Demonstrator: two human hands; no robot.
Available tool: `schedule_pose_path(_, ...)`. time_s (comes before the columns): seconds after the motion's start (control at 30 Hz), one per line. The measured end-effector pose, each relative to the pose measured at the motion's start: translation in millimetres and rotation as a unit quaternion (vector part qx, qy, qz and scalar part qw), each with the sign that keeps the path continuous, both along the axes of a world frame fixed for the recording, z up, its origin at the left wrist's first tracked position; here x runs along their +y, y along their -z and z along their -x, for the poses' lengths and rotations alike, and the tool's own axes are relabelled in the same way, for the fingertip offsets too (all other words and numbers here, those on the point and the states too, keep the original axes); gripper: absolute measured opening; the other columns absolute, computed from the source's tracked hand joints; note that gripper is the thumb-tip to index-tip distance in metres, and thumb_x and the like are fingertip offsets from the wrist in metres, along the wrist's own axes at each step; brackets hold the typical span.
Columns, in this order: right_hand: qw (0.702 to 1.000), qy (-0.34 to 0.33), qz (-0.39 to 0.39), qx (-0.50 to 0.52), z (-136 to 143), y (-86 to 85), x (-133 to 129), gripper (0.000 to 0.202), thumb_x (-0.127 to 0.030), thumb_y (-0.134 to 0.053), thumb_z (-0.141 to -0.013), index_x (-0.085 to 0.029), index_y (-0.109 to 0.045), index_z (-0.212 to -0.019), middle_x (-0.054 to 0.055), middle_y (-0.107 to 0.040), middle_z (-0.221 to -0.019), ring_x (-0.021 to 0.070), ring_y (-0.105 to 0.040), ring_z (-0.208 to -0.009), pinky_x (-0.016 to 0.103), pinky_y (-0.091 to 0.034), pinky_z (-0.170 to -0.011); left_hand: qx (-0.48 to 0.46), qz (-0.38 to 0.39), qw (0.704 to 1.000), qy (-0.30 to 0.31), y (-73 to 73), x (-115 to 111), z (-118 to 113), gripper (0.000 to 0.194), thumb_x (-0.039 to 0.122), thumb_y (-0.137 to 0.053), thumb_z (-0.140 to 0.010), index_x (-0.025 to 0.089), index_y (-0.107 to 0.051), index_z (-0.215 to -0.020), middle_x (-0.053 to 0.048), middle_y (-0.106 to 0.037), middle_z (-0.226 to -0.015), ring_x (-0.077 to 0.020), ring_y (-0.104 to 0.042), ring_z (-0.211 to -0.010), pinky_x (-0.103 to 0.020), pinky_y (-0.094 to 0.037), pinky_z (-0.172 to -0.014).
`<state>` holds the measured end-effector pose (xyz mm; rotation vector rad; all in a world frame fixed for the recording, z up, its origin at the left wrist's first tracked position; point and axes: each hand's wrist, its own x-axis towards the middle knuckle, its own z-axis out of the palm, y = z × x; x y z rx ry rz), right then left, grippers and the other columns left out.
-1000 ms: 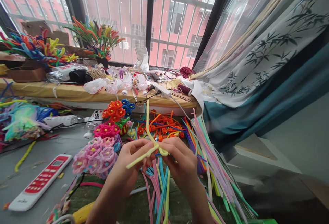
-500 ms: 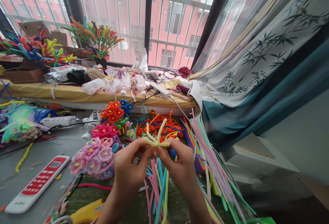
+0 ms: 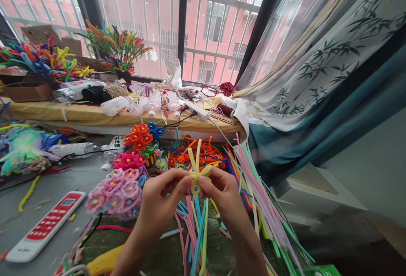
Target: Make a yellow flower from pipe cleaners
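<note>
A pale yellow pipe-cleaner piece (image 3: pixel 196 170) is held between both hands in the middle of the view. Two of its ends point up, and small loops show at the centre, the right side and below. My left hand (image 3: pixel 165 198) pinches its left side between thumb and fingers. On its right side, my right hand (image 3: pixel 222 191) grips it the same way, with the fingertips of both hands close together. Pink, blue and yellow pipe cleaners (image 3: pixel 198 233) lie beneath the hands.
Pink and purple fuzzy flowers (image 3: pixel 117 193) stand left of my hands, near a white remote (image 3: pixel 46 227). Long pastel stems (image 3: pixel 263 195) lie at the right. Behind are orange pieces (image 3: pixel 209 155) and a sill (image 3: pixel 85 114) with bottles. A yellow tool (image 3: pixel 104 261) lies at lower left.
The yellow piece has turned in my fingers. Its two upright ends now stand closer together, and a loop shows below the fingertips. Both hands have shifted slightly.
</note>
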<state>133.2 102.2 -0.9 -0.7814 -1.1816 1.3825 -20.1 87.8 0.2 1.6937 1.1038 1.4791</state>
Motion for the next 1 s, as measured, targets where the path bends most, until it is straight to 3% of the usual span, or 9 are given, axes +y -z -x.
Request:
schedule_pose_path(0.13, 0.999, 0.006, -0.028, -0.042, -5.7, 1.1, 0.5, 0.026, -0.041, -0.070, -0.084, -0.017, -0.065, -0.076, -0.003, -0.051, -0.065, 0.0097, -0.047, -0.057, 0.018, -0.045, -0.051, -0.036, 0.090, 0.994, 0.051, -7.0, 2.3, 9.2, 0.018, 0.030, -0.067, -0.085, 0.018, -0.071, -0.073, 0.005, -0.059, -0.055, -0.0067, -0.045, -0.045, -0.016, -0.033, -0.042)
schedule_pose_path(0.27, 0.996, -0.001, -0.051, -0.068, -5.3, 4.0, -0.6, 0.017, -0.033, -0.067, -0.088, -0.018, -0.066, -0.081, -0.003, -0.055, -0.070, 0.0095, -0.050, -0.061, 0.017, -0.045, -0.053, -0.058, 0.142, 0.986, 0.068, -9.4, -0.7, 7.2, 0.015, 0.031, -0.071, -0.082, 0.017, -0.073, -0.076, 0.003, -0.063, -0.061, -0.0092, -0.051, -0.054, -0.017, -0.038, -0.048)
schedule_pose_path(0.5, 0.992, -0.006, -0.081, -0.100, -4.4, 2.8, -4.0, 0.017, -0.028, -0.064, -0.089, -0.017, -0.062, -0.076, -0.004, -0.054, -0.067, 0.0095, -0.049, -0.061, 0.018, -0.043, -0.055, -0.003, 0.116, 0.990, 0.080, -2.1, 4.7, 5.8, 0.017, 0.033, -0.067, -0.085, 0.017, -0.070, -0.081, 0.001, -0.062, -0.067, -0.0123, -0.055, -0.062, -0.020, -0.044, -0.055)
schedule_pose_path(0.7, 0.993, -0.001, -0.059, -0.104, -5.1, 5.4, 0.0, 0.019, -0.029, -0.065, -0.085, -0.016, -0.062, -0.072, -0.005, -0.050, -0.062, 0.0082, -0.043, -0.053, 0.019, -0.036, -0.049, 0.168, -0.085, 0.982, 0.001, 2.0, 6.2, 4.5, 0.012, 0.020, -0.062, -0.091, 0.016, -0.065, -0.080, 0.003, -0.060, -0.062, -0.0105, -0.053, -0.053, -0.020, -0.043, -0.050)
schedule_pose_path(0.77, 0.997, -0.005, -0.033, -0.075, -4.7, 6.8, 1.9, 0.024, -0.033, -0.067, -0.082, -0.017, -0.059, -0.067, -0.006, -0.046, -0.056, 0.0077, -0.039, -0.048, 0.019, -0.032, -0.044, 0.253, -0.230, 0.939, -0.034, 1.6, 3.4, 2.6, 0.011, 0.012, -0.056, -0.094, 0.014, -0.065, -0.086, -0.001, -0.064, -0.068, -0.0130, -0.058, -0.058, -0.023, -0.048, -0.058)
schedule_pose_path(0.83, 0.999, -0.009, -0.011, -0.041, -5.1, 7.2, 2.3, 0.029, -0.035, -0.067, -0.080, -0.018, -0.054, -0.061, -0.008, -0.041, -0.052, 0.0070, -0.033, -0.044, 0.019, -0.027, -0.041, 0.339, -0.374, 0.861, -0.059, 1.1, 0.3, 0.0, 0.018, 0.008, -0.047, -0.097, 0.010, -0.065, -0.097, -0.007, -0.070, -0.077, -0.0178, -0.063, -0.068, -0.028, -0.052, -0.067)
schedule_pose_path(0.9, 0.999, -0.005, -0.013, -0.033, -6.2, 5.9, 0.5, 0.028, -0.034, -0.067, -0.080, -0.019, -0.053, -0.061, -0.008, -0.040, -0.052, 0.0069, -0.031, -0.044, 0.019, -0.026, -0.040, 0.377, -0.439, 0.813, -0.070, 1.3, -1.8, -2.5, 0.023, 0.006, -0.042, -0.098, 0.006, -0.064, -0.106, -0.012, -0.073, -0.086, -0.0208, -0.066, -0.076, -0.031, -0.054, -0.074)
schedule_pose_path(0.93, 0.999, 0.007, -0.026, -0.046, -6.7, 4.7, -1.2, 0.026, -0.032, -0.066, -0.082, -0.018, -0.055, -0.063, -0.007, -0.041, -0.054, 0.0073, -0.033, -0.046, 0.019, -0.027, -0.041, 0.362, -0.427, 0.825, -0.076, 1.7, -2.1, -3.6, 0.022, 0.006, -0.044, -0.098, 0.007, -0.063, -0.108, -0.012, -0.074, -0.088, -0.0203, -0.067, -0.078, -0.030, -0.054, -0.075)
schedule_pose_path(1.0, 0.988, 0.058, -0.088, -0.110, -7.3, 1.8, -5.3, 0.020, -0.028, -0.064, -0.086, -0.018, -0.059, -0.069, -0.006, -0.046, -0.059, 0.0091, -0.039, -0.051, 0.020, -0.032, -0.047, 0.284, -0.330, 0.896, -0.082, 2.8, -1.3, -5.1, 0.015, 0.008, -0.052, -0.095, 0.014, -0.064, -0.103, -0.008, -0.073, -0.087, -0.0166, -0.066, -0.076, -0.026, -0.053, -0.072)
